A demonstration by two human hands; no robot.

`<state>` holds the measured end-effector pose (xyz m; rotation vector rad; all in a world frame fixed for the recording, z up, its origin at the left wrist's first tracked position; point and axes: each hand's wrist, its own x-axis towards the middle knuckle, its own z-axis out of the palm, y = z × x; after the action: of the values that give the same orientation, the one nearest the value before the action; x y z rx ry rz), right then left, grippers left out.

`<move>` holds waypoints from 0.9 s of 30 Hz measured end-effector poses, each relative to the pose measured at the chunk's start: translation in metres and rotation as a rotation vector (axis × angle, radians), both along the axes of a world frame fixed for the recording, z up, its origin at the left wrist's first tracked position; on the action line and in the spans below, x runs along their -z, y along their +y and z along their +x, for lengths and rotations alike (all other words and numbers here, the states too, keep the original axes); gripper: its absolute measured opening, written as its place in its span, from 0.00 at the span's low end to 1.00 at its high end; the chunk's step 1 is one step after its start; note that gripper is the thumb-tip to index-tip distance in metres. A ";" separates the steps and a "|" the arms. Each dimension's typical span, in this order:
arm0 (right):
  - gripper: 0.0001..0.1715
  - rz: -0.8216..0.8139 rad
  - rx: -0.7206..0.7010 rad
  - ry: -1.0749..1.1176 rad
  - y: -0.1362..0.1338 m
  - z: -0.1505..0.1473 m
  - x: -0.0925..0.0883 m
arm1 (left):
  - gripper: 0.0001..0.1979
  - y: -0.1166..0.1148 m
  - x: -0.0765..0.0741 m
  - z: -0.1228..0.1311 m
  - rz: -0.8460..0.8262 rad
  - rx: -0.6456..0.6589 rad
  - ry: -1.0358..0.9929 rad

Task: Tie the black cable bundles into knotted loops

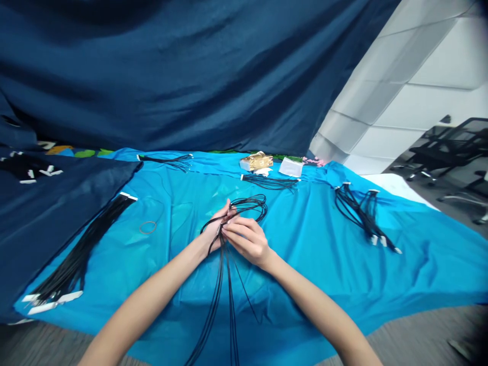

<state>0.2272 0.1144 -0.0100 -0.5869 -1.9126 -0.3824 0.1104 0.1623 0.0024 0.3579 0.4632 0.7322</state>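
Far left, sitting on dark navy cloth [57,203]: small black pieces with white tags [30,172], too blurred for identifying
Lying diagonally across the edge between navy cloth and bright blue table cover [324,264]: long straight bundle of black cables with white connector ends [82,249], laid flat and stretched out, probably for avoiding tangles
Just right of that, lying loose on the blue cover: thin rubber-band ring [148,227], near the left hand, touching nothing
Further back: short black cable bundle [168,161], fanning out at one end
Centre: left hand [213,231] curling around and pinching looped bundle of thin black cables [246,206] at the neck of the loop, thumb pointing up; right hand [249,241] meeting it from the other side, fingers pressed together, fingertips pinching the same strands. Gripping at the crossing point, apparently for stopping the coil springing open. Loop resting on the cover just beyond both hands, straight tails [224,305] trailing toward the camera and running off the bottom edge
Behind the hands: gold foil packet [256,161], flat black cable bundle [270,182], white paper packet [292,166], all sitting at the back, apart from the hands
Right: loose pile of black cables with white plugs [362,216], well apart from the hands
Far right, off the table: black office chairs [450,147]
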 end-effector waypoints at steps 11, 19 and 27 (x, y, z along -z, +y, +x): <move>0.09 0.049 0.041 -0.064 -0.002 0.000 -0.001 | 0.15 -0.003 0.001 0.001 0.068 -0.072 0.070; 0.10 0.005 0.027 -0.060 -0.007 -0.001 -0.007 | 0.15 0.001 0.006 0.000 0.166 -0.081 0.130; 0.09 0.026 0.092 -0.064 -0.007 -0.008 -0.004 | 0.16 -0.003 -0.004 0.001 0.102 -0.115 0.226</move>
<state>0.2194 0.1078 -0.0065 -0.6540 -1.9433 -0.4901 0.1110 0.1592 0.0062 0.5161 0.6648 0.8331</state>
